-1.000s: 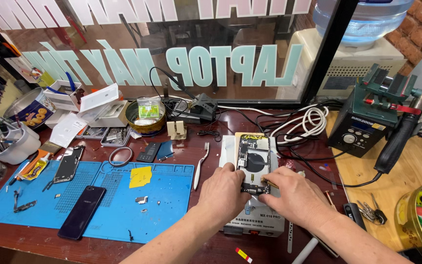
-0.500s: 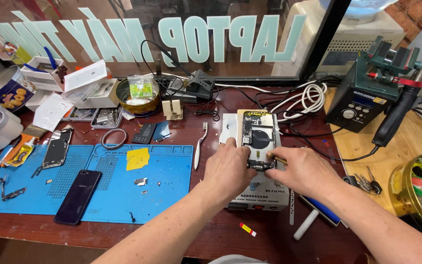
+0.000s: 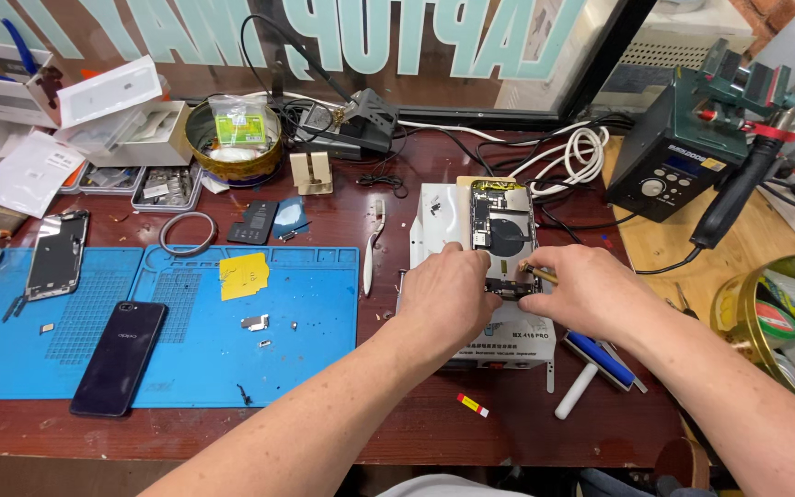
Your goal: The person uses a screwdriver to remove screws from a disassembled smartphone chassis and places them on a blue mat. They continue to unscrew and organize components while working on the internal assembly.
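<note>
L hand [image 3: 448,294] steadies opened phone [image 3: 499,235]; R hand [image 3: 591,290] pinches brass tool [image 3: 537,271]; yellow note [image 3: 244,275] nearby.

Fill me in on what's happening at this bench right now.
A person is working on an opened phone that lies on a white heating pad on the red table. The left hand steadies the phone's lower end, while the right hand holds a small brass-coloured tool to its lower edge. A blue mat to the left carries a dark phone, a yellow note and loose small parts.
</note>
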